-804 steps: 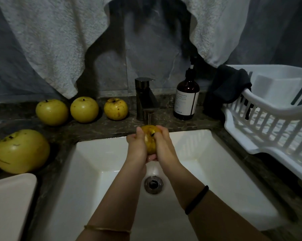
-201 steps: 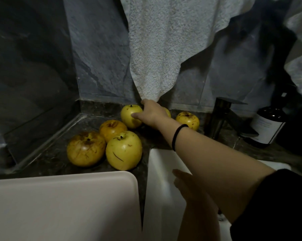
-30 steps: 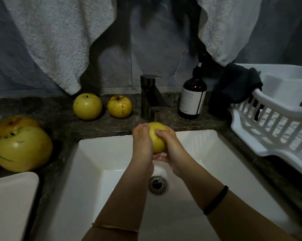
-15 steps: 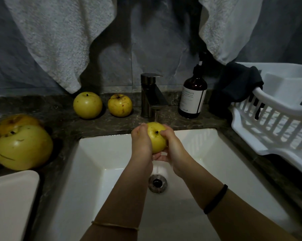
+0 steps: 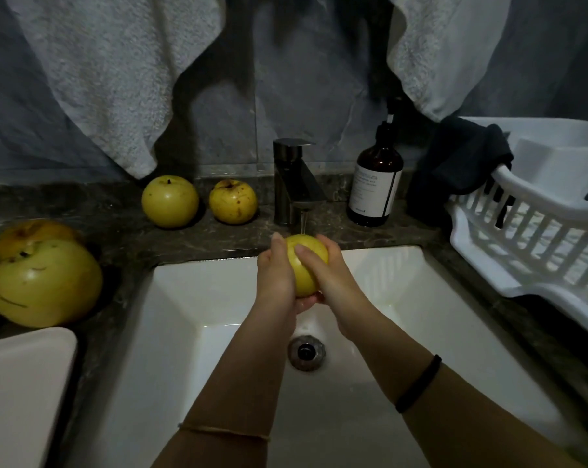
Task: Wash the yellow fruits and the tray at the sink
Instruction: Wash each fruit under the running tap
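A yellow fruit (image 5: pixel 302 266) is held over the white sink (image 5: pixel 404 298), right under the dark tap (image 5: pixel 291 182), where a thin stream of water falls on it. My left hand (image 5: pixel 274 275) grips its left side and my right hand (image 5: pixel 329 273) wraps its right side, thumb across the front. Two more yellow fruits (image 5: pixel 170 201) (image 5: pixel 233 201) sit on the counter behind the sink. Several others (image 5: pixel 44 282) lie at the far left. The pale tray (image 5: pixel 22 383) rests at the lower left.
A brown soap bottle (image 5: pixel 375 184) stands right of the tap. A white slatted rack (image 5: pixel 536 238) with a dark cloth (image 5: pixel 461 160) fills the right counter. Towels (image 5: pixel 117 72) hang on the wall above. The drain (image 5: pixel 306 351) lies below my hands.
The fruit has turned in my hands: its stem end, seen half a second ago, is now out of sight, and my right thumb lies across its front.
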Motion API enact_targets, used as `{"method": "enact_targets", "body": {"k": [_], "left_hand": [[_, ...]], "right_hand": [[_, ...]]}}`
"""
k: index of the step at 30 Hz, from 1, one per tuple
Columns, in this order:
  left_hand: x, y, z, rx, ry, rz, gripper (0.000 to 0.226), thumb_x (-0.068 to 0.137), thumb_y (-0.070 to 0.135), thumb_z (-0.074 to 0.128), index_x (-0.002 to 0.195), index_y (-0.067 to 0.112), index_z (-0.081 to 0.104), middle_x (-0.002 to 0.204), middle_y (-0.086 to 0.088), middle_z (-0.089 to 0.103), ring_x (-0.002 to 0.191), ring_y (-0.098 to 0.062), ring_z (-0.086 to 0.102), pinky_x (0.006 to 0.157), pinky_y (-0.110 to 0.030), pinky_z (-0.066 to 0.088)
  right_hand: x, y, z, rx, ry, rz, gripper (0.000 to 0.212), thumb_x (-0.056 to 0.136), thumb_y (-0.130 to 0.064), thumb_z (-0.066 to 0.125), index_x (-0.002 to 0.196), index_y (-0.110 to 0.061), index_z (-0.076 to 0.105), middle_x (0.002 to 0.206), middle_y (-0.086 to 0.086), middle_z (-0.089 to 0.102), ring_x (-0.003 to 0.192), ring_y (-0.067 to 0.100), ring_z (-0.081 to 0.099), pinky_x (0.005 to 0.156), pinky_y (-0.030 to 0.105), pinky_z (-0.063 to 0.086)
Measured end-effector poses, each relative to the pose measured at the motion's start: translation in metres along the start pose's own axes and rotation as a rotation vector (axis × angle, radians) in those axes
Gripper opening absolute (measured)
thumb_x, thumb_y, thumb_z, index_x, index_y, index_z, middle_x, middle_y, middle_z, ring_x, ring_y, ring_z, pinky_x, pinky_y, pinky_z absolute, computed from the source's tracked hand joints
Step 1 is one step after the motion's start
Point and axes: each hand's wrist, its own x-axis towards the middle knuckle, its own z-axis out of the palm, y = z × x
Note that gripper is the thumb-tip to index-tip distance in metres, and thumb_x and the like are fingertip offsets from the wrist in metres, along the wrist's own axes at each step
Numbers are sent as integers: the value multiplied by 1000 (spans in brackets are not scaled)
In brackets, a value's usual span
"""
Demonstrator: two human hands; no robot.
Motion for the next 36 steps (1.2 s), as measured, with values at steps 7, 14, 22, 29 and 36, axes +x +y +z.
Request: {"method": "enact_targets", "body": {"k": [7,14,22,29,36], "left_hand": [[-8,-2,-1,79,-28,17,61,81,70,49,120,23,43,110,-7,52,90,-25,58,74,-41,57],[-12,-5,-5,47,-159,37,60,80,56,63,128,25,43,120,-5,53,101,-23,59,65,-34,56],[7,-4,-11,-217,-144,-161,83,68,74,63,127,19,49,123,-12,58,100,-33,65,73,-47,58],[4,-6,-10,-144,-162,-169,83,57,67,73,122,18,54,117,-16,62,93,-36,68,71,-49,57],[0,-1,-9,-80,-124,-141,67,79,67,54,125,18,52,115,-16,62,92,-34,67,61,-41,57]], "right_hand": [[-1,1,-4,-6,16,-26,41,97,-46,43,135,-32,38,123,0,48,101,13,54,79,30,52],[1,2,-5,-81,89,-121,43,99,-49,30,138,-32,39,118,-7,47,104,9,49,88,28,42],[0,14,3,-373,30,-220,64,86,-60,52,142,-48,25,146,-6,35,126,19,45,105,46,40],[1,12,-4,-361,106,-147,47,93,-53,41,136,-39,25,136,2,46,114,27,53,100,49,43],[-1,10,-3,-410,98,-188,53,90,-62,42,136,-39,30,134,-1,49,115,23,53,100,47,43]]}}
